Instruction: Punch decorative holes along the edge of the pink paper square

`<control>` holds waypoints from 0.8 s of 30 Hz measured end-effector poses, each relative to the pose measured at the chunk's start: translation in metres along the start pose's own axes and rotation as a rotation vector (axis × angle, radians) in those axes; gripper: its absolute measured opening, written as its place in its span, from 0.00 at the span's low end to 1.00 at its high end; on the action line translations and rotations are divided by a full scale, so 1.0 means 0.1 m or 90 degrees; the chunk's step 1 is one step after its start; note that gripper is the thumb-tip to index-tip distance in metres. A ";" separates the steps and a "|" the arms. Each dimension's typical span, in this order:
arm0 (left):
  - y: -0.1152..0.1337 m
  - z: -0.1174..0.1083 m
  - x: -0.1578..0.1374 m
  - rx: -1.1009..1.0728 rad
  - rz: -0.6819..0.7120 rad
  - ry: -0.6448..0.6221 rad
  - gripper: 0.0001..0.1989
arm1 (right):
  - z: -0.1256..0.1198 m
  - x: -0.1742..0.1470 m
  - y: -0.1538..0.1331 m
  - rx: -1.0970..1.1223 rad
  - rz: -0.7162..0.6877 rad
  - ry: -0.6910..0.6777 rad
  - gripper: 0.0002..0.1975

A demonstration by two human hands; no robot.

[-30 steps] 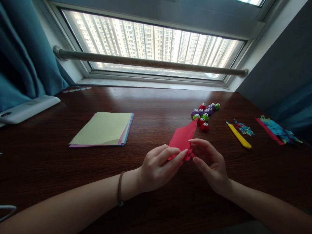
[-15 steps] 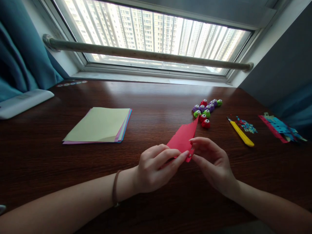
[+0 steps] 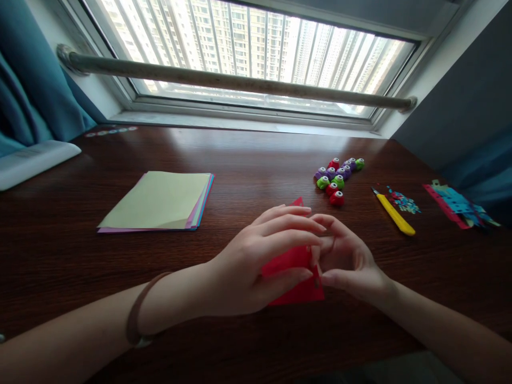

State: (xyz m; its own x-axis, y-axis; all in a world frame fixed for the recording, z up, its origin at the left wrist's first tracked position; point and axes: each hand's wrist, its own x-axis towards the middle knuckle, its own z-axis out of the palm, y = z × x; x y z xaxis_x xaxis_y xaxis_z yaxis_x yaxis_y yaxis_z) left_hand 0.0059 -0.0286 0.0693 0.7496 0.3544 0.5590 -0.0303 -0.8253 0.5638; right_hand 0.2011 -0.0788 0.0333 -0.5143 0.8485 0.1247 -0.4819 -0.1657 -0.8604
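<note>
Item: red paper [image 3: 298, 290], held low over the bench [image 3: 256, 160], just in front of me, between both hands. My left hand [image 3: 256, 266] lies across its top, thumb beneath, the grip pinching the sheet. My right hand [image 3: 346, 261] meets it at the right edge, its grip closed on the same sheet. A corner of the paper shows beyond my left fingers [image 3: 292, 218].

Beyond: small round punches [image 3: 338, 176], clustered. Right: yellow knife [image 3: 394, 213], paper scraps [image 3: 460, 205]. Left: stack of coloured sheets [image 3: 160, 200].
</note>
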 end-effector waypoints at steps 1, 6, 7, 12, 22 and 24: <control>0.02 -0.03 0.02 -0.004 -0.002 -0.030 0.14 | 0.00 0.00 -0.01 0.013 0.012 -0.009 0.31; 0.07 -0.06 0.02 0.035 -0.038 -0.096 0.06 | -0.03 -0.01 -0.03 0.042 0.058 -0.020 0.33; 0.07 -0.05 0.01 0.033 -0.045 -0.096 0.05 | -0.04 -0.01 -0.03 0.046 0.065 -0.021 0.33; 0.06 0.00 0.00 0.005 -0.049 -0.051 0.01 | -0.07 -0.01 0.04 0.080 0.089 -0.030 0.34; 0.11 0.04 -0.03 -0.017 -0.061 -0.049 0.02 | -0.03 -0.03 0.05 0.022 0.121 -0.032 0.33; 0.11 0.04 -0.03 -0.013 -0.069 -0.046 0.02 | -0.03 -0.03 0.06 0.019 0.114 -0.034 0.33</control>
State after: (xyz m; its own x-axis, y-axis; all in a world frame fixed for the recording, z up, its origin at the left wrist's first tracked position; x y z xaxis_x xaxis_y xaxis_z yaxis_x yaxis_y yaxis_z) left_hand 0.0061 -0.0410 0.0712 0.7950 0.4074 0.4495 0.0403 -0.7748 0.6309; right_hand 0.2018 -0.0814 0.0261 -0.6301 0.7765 -0.0027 -0.3994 -0.3270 -0.8565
